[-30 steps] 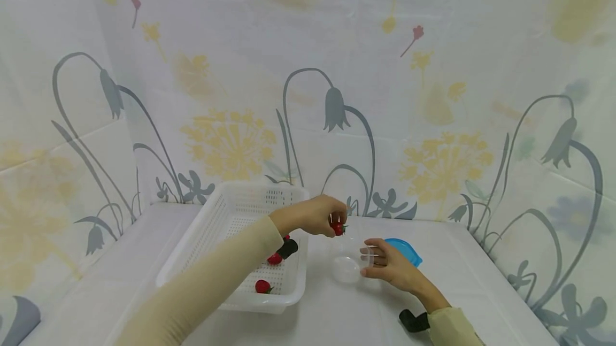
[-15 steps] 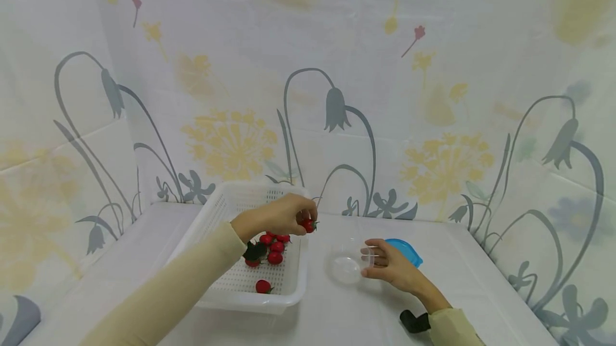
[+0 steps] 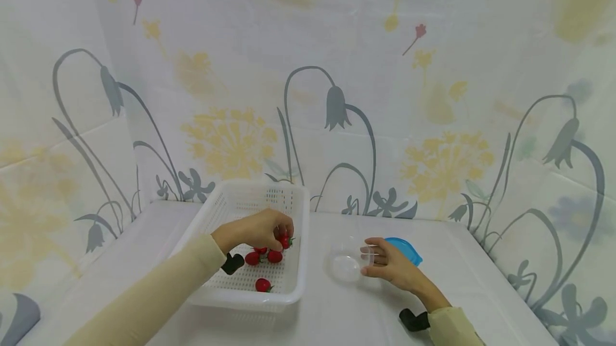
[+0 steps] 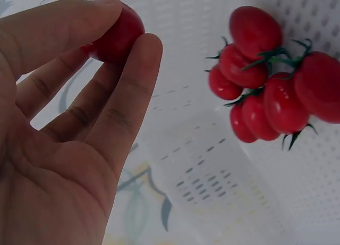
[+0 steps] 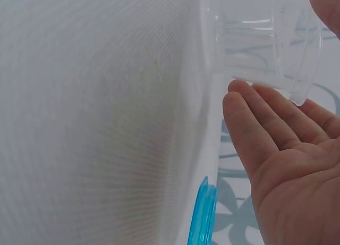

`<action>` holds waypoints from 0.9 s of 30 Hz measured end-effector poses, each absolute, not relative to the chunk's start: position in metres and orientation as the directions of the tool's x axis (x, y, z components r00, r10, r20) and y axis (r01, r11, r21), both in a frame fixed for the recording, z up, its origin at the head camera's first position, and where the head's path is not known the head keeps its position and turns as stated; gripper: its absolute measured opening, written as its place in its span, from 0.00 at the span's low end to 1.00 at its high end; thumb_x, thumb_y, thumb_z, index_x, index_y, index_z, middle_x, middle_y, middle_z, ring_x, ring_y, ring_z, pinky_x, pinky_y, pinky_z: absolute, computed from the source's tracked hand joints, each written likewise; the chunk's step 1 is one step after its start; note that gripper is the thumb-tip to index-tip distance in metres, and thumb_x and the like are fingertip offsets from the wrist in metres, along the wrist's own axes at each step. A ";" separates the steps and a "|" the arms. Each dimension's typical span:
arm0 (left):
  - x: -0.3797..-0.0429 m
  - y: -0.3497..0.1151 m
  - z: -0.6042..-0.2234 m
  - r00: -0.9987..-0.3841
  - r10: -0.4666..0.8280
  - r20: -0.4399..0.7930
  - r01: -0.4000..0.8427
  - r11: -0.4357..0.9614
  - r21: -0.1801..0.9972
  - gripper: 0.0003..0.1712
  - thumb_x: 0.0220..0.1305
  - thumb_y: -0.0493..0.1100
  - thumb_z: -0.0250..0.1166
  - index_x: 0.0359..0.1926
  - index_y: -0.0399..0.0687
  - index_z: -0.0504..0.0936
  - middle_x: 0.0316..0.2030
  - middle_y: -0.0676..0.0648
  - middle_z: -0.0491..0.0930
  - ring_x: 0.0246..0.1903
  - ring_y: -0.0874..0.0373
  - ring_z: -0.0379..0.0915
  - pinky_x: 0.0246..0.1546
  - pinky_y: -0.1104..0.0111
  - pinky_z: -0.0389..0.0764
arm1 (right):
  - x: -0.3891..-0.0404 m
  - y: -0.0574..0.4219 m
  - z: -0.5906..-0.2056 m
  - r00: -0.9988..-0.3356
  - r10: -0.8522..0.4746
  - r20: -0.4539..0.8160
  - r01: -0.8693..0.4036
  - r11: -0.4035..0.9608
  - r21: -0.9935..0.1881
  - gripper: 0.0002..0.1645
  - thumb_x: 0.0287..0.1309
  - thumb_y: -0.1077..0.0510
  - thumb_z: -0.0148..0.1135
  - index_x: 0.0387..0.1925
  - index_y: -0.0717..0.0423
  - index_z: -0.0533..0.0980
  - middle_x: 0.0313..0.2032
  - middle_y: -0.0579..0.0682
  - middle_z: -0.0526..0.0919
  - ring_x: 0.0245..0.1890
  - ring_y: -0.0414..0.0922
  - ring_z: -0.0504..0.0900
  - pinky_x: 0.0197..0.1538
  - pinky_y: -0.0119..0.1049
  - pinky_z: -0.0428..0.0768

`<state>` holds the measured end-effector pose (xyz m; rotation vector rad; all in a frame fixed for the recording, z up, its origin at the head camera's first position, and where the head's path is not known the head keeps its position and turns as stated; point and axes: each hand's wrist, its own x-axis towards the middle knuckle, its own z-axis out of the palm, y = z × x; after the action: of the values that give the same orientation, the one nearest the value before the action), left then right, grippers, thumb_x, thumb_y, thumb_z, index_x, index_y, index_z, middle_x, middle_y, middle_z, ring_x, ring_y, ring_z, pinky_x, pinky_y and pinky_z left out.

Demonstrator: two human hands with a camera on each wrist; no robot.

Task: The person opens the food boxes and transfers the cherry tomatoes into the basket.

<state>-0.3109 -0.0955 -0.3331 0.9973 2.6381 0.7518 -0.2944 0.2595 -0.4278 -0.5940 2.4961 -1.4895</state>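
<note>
My left hand [image 3: 262, 229] is over the right side of a white perforated basket [image 3: 302, 266], pinching a red cherry tomato [image 4: 119, 37] between thumb and fingers. Several more cherry tomatoes [image 4: 284, 101] with green stems lie clustered on the basket floor below. One tomato [image 3: 263, 285] sits apart from them near the front wall. To the right of the basket, my right hand [image 3: 392, 267] holds a small clear plastic container [image 3: 346, 266] by its right side. Its fingers lie along the wall and the thumb is at the opposite side of the rim.
A blue lid [image 3: 405, 250] lies on the white tablecloth just behind my right hand. Dark wrist devices stick out at the left wrist [image 3: 233, 263] and right wrist [image 3: 414, 320]. A flower-printed cloth [image 3: 231, 143] hangs upright behind the table.
My left hand has moved left and down with the tomato, from beside the clear container to inside the basket. The right hand and container have stayed in place.
</note>
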 end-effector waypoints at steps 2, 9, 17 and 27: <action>-0.311 -0.095 -0.339 -0.747 0.662 -0.062 0.533 0.652 0.539 0.13 0.47 0.32 0.67 0.33 0.51 0.78 0.28 0.52 0.76 0.28 0.60 0.72 0.30 0.70 0.75 | -0.293 0.259 -0.426 -0.905 -0.423 0.054 -0.245 0.414 -0.877 0.42 0.49 0.57 0.66 0.62 0.59 0.55 0.57 0.64 0.67 0.56 0.59 0.68 0.51 0.39 0.72; -0.312 -0.096 -0.350 -0.743 0.655 -0.139 0.504 0.684 0.527 0.12 0.45 0.35 0.70 0.32 0.52 0.78 0.27 0.53 0.76 0.28 0.60 0.72 0.29 0.70 0.75 | -0.281 0.251 -0.407 -0.901 -0.429 0.057 -0.252 0.414 -0.875 0.40 0.50 0.57 0.65 0.61 0.60 0.56 0.57 0.65 0.66 0.56 0.60 0.67 0.52 0.42 0.71; -0.311 -0.095 -0.356 -0.738 0.653 -0.170 0.501 0.700 0.509 0.11 0.45 0.36 0.70 0.31 0.52 0.79 0.26 0.53 0.76 0.27 0.59 0.70 0.26 0.70 0.75 | -0.275 0.249 -0.402 -0.903 -0.426 0.057 -0.251 0.416 -0.874 0.40 0.49 0.57 0.65 0.61 0.60 0.57 0.56 0.65 0.67 0.56 0.61 0.67 0.52 0.43 0.72; -0.312 -0.094 -0.359 -0.745 0.643 -0.178 0.507 0.719 0.476 0.11 0.45 0.38 0.70 0.31 0.55 0.79 0.25 0.54 0.75 0.27 0.60 0.70 0.26 0.71 0.76 | -0.292 0.259 -0.426 -0.903 -0.426 0.060 -0.250 0.406 -0.879 0.42 0.50 0.58 0.65 0.62 0.60 0.55 0.57 0.64 0.66 0.57 0.60 0.66 0.52 0.43 0.72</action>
<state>-0.3119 -0.0937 -0.3594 0.8963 2.5941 0.5775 -0.2920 0.2590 -0.4264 -0.6041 2.4842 -1.5067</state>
